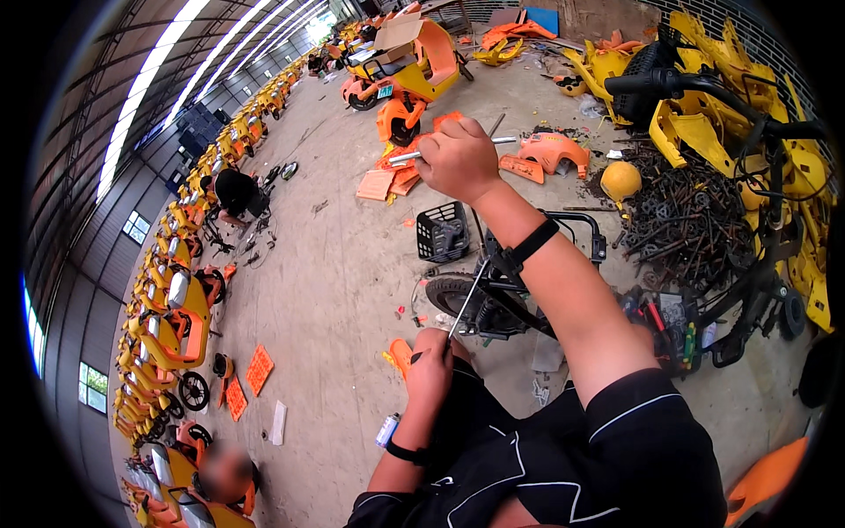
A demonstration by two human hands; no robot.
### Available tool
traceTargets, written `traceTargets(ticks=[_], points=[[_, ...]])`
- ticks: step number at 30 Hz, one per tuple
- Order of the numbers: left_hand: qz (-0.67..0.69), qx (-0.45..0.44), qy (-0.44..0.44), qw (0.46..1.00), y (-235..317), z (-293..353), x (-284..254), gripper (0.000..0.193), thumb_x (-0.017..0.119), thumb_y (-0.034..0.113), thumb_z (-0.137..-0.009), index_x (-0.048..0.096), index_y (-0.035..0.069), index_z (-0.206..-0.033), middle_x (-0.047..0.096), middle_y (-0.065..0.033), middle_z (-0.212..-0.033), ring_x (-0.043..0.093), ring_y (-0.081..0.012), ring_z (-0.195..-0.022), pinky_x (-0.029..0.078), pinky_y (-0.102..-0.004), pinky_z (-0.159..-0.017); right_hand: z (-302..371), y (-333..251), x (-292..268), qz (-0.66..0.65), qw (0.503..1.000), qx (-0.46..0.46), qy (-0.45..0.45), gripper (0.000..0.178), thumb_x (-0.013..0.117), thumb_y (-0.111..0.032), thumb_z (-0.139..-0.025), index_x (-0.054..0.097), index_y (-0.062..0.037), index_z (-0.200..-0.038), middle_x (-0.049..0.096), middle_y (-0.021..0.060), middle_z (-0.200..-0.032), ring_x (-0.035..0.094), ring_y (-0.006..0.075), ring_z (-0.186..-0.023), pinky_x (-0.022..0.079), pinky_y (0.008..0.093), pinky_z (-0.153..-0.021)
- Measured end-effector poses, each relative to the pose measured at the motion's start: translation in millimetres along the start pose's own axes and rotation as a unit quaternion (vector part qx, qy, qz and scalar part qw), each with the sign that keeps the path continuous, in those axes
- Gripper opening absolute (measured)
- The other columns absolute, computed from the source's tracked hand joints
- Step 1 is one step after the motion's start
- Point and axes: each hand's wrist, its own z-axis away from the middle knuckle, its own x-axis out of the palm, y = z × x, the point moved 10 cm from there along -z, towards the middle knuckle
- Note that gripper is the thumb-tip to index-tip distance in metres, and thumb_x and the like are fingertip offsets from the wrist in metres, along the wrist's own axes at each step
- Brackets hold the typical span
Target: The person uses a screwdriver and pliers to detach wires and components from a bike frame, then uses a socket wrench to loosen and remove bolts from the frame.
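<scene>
My right hand (459, 158) is raised in front of me, closed in a fist around a silver metal rod (405, 159). The rod sticks out on both sides of the fist, and a second, darker bar end shows beyond the knuckles. Lower and to the left, my left hand (429, 365) is closed on a screwdriver (467, 304), whose long thin shaft slants up toward a stripped black scooter frame (506, 308). The frame's wheel (451, 295) lies near that shaft; I cannot tell whether they touch. My right forearm hides part of the frame.
A black plastic basket (442, 232) lies beyond the frame. To the right are a pile of dark metal parts (687, 216), a tool tray (673, 326), handlebars (669, 84) and yellow panels. Orange panels (554, 151) lie ahead; scooters and other people line the left.
</scene>
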Motion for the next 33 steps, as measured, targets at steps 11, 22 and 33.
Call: traceTargets(ticks=[11,22,33], points=[[0.006,-0.006,-0.018,1.000,3.9,-4.1,-2.9,0.033,0.066,0.027,-0.097,0.065,0.020,-0.129,0.073,-0.0151,-0.089,0.072,-0.0379,-0.078,0.058,-0.0468,-0.065,17.2,8.3,11.9,-0.013,0.981,0.165,0.104,0.020,0.075,-0.012,-0.068,0.058,-0.0129,-0.080,0.059,0.0034,-0.088,0.057,0.0259,-0.099,0.039,0.0436,-0.102],[0.023,0.018,-0.001,1.000,4.2,-7.9,-2.8,0.037,0.066,0.030,-0.097,0.063,0.021,-0.133,0.073,-0.0129,-0.084,0.070,-0.0347,-0.066,0.055,-0.0443,-0.055,27.6,31.1,26.2,-0.806,0.592,0.002,-0.006,0.030,0.085,-0.030,-0.080,0.058,-0.0190,-0.071,0.062,-0.0045,-0.085,0.052,0.0204,-0.106,0.023,0.0431,-0.115],[0.011,-0.012,-0.030,0.999,1.5,-2.2,-4.1,0.037,0.066,0.027,-0.096,0.064,0.020,-0.132,0.074,-0.0168,-0.094,0.072,-0.0391,-0.080,0.058,-0.0480,-0.069,28.4,8.9,25.3,-0.846,0.478,0.133,-0.194,0.030,0.057,-0.031,-0.102,0.071,-0.0039,-0.106,0.038,0.0198,-0.162,0.033,0.0288,-0.152,0.028,0.0415,-0.120]])
